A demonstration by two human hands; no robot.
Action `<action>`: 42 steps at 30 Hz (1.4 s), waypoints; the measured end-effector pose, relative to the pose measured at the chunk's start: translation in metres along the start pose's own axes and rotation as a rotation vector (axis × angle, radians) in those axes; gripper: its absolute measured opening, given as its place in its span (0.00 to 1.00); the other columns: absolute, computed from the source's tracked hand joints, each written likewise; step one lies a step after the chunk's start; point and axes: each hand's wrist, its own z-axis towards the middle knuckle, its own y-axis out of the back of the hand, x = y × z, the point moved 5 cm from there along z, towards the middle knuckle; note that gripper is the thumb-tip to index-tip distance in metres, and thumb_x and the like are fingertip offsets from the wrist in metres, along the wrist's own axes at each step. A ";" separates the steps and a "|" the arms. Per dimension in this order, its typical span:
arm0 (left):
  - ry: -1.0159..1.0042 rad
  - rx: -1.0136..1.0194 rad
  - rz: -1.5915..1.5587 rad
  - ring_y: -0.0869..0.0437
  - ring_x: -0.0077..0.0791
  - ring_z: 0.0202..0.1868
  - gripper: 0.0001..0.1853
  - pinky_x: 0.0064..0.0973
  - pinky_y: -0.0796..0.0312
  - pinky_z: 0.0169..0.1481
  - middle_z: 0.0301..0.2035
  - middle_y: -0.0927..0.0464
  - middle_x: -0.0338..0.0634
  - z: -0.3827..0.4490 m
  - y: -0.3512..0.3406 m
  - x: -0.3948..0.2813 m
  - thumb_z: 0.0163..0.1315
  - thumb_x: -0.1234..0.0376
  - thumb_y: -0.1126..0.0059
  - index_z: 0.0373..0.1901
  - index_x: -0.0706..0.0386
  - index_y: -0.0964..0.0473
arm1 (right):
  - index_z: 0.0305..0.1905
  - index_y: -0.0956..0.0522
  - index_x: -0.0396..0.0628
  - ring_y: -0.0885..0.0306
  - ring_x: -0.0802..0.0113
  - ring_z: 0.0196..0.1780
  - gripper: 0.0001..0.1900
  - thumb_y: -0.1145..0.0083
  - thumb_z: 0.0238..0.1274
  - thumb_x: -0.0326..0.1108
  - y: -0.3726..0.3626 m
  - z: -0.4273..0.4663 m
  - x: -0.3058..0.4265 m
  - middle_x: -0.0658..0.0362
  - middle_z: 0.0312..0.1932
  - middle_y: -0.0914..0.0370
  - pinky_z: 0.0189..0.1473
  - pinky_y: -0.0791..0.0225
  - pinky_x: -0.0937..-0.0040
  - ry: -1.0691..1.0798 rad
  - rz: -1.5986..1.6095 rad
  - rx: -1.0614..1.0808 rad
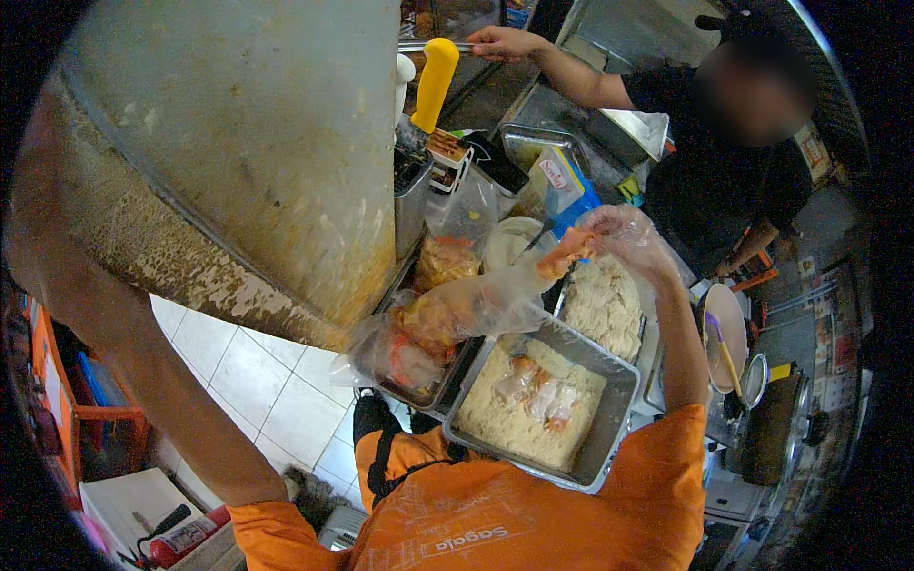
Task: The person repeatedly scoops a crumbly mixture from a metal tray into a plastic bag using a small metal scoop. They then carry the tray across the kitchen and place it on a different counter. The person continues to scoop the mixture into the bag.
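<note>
My right hand (623, 232), in a clear plastic glove, grips a raw piece of meat (566, 255), apparently chicken. The piece is at the end of a clear plastic bag (457, 303) with more raw meat inside. Below this hand stands a deep metal pan (620, 421) of flour (493, 417), where several pieces of meat (532, 392) lie partly coated. Behind it is a second tray of flour (605, 307). Bagged meat (446, 264) also rests to the left. My left arm stretches up along the left rim; its hand is out of view.
A large stained metal panel (250, 128) fills the upper left. A yellow handle (435, 82) stands up from a metal container (412, 207). Across from me, a co-worker's hand (503, 44) holds a metal rod. A fire extinguisher (187, 537) lies lower left, near an orange rack (107, 421).
</note>
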 end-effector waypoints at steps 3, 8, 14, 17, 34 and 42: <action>0.027 -0.017 -0.053 0.15 0.39 0.47 0.20 0.36 0.23 0.50 0.46 0.16 0.50 -0.003 0.004 -0.006 0.73 0.56 0.53 0.50 0.63 0.19 | 0.40 0.14 0.44 0.15 0.69 0.39 0.10 0.30 0.54 0.34 -0.001 0.021 -0.016 0.57 0.37 0.13 0.44 0.22 0.68 -0.014 -0.357 -0.037; 0.077 -0.043 -0.128 0.16 0.40 0.49 0.21 0.38 0.24 0.51 0.48 0.17 0.50 -0.006 0.009 -0.013 0.73 0.56 0.52 0.51 0.63 0.20 | 0.40 0.13 0.47 0.14 0.61 0.37 0.14 0.31 0.52 0.42 -0.015 0.052 -0.067 0.55 0.36 0.13 0.41 0.23 0.65 -0.151 -0.668 0.020; 0.125 -0.077 -0.187 0.17 0.41 0.51 0.22 0.40 0.25 0.53 0.49 0.19 0.51 -0.007 0.016 -0.013 0.72 0.55 0.52 0.53 0.63 0.21 | 0.26 0.15 0.48 0.15 0.54 0.35 0.10 0.37 0.52 0.42 -0.074 0.064 -0.131 0.52 0.27 0.16 0.37 0.23 0.59 0.388 -0.648 -0.186; 0.160 -0.101 -0.208 0.18 0.42 0.52 0.22 0.40 0.25 0.54 0.50 0.19 0.51 -0.006 0.017 -0.010 0.72 0.55 0.52 0.53 0.63 0.21 | 0.23 0.17 0.50 0.16 0.53 0.34 0.08 0.38 0.47 0.40 -0.105 0.070 -0.176 0.52 0.25 0.17 0.33 0.25 0.55 0.174 -0.833 -0.001; 0.299 -0.174 -0.334 0.21 0.46 0.57 0.26 0.45 0.27 0.59 0.56 0.23 0.53 0.008 0.011 -0.016 0.70 0.52 0.51 0.58 0.63 0.23 | 0.29 0.16 0.50 0.15 0.53 0.35 0.07 0.35 0.47 0.39 -0.058 0.084 -0.147 0.54 0.29 0.16 0.35 0.22 0.53 0.023 -1.013 -0.142; 0.326 -0.196 -0.370 0.23 0.47 0.59 0.27 0.48 0.28 0.62 0.59 0.25 0.54 0.009 0.011 -0.019 0.70 0.51 0.50 0.60 0.62 0.24 | 0.24 0.16 0.44 0.15 0.51 0.31 0.11 0.39 0.48 0.40 -0.109 0.087 -0.166 0.46 0.27 0.16 0.30 0.24 0.54 0.114 -0.938 -0.104</action>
